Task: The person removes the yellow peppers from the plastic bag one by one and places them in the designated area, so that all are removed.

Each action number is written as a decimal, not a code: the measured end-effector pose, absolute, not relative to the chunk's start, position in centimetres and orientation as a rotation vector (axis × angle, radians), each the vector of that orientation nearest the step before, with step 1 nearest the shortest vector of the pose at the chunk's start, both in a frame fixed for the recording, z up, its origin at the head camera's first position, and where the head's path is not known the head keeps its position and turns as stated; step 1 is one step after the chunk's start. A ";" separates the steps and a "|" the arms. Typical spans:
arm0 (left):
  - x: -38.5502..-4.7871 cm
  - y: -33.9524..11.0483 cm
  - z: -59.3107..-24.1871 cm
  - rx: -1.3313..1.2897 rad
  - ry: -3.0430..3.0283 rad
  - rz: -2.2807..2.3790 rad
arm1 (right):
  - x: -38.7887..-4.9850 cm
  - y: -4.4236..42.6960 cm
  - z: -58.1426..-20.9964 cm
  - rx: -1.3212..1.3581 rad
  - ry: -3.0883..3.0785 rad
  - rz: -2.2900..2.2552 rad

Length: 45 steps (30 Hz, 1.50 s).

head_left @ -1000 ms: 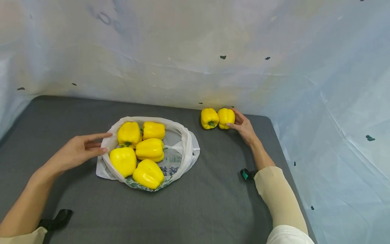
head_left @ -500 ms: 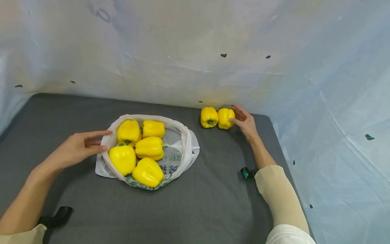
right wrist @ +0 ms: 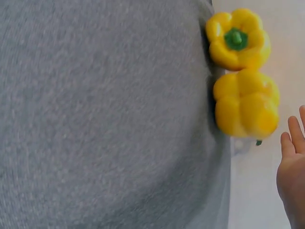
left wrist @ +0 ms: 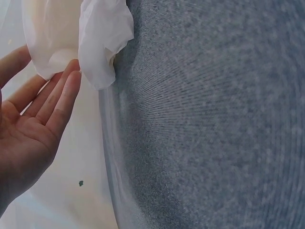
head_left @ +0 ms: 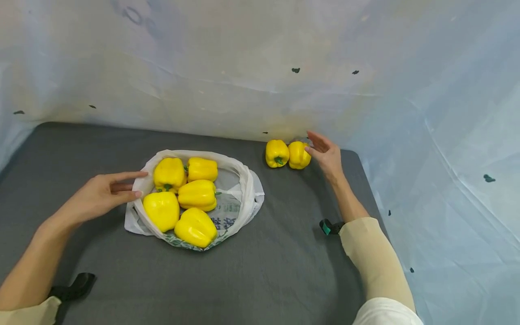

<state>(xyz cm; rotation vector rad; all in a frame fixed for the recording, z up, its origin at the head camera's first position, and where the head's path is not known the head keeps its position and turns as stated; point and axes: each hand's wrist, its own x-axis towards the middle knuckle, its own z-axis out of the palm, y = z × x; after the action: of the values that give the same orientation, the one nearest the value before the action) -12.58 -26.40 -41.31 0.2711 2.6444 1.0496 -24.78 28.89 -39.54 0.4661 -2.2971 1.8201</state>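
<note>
Several yellow bell peppers [head_left: 197,195] lie inside a white plastic bag [head_left: 248,192] whose rim is rolled wide. At the bag's left side, my left hand [head_left: 97,195] touches the rim with extended, relaxed fingers; its palm shows in the left wrist view beside the white plastic [left wrist: 102,45]. Far back on the right, two more yellow bell peppers stand side by side: the left one [head_left: 277,153] turns its green stem forward, and the right one [head_left: 299,155] is nearest my right hand [head_left: 331,160]. That hand is spread and, in the right wrist view, apart from the near pepper [right wrist: 245,105].
A dark grey cloth-covered table [head_left: 260,280] lies beneath everything. Pale translucent sheeting [head_left: 243,67] rises behind its back edge, and more sheeting [head_left: 467,189] borders the right side. Both peppers outside the bag stand close to the back edge.
My right hand has let go of the right-hand pepper and moved slightly back from it, its fingers spreading. My left hand stays at the bag rim. The whole view has shifted slightly.
</note>
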 end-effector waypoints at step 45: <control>-12.7 -26.4 -41.6 0.244 2.664 1.083 | -22.8 18.0 -40.4 0.947 -2.125 1.965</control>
<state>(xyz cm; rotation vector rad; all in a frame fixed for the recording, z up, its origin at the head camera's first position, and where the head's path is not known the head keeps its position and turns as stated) -12.65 -26.40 -41.56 0.2439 2.6642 1.0831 -22.79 17.95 -40.42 0.9474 -2.1252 1.9649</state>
